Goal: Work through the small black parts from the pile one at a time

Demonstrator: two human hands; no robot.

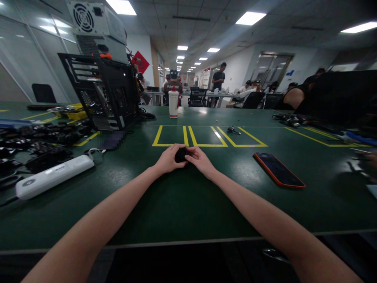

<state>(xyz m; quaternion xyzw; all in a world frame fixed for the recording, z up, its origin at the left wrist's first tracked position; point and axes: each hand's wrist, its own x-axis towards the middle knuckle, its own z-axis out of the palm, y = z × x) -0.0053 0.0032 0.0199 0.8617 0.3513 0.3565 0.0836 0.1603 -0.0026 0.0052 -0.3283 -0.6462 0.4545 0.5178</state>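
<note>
Two hands [168, 160] [202, 160], one held object [180, 155], one orange-edged phone [279, 169], one white bottle [173, 104].

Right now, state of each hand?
Left hand: closed around a small black object.
Right hand: closed on the same object's right edge.

Left hand [170, 159]: curls around a small black object [180, 156]
Right hand [200, 161]: touches it from the right with fingertips
Yellow tape frames [207, 145]: lie just beyond the grip
Orange-edged phone [279, 169]: lies right of the grip
White power strip [55, 177]: lies left of the grip
</note>
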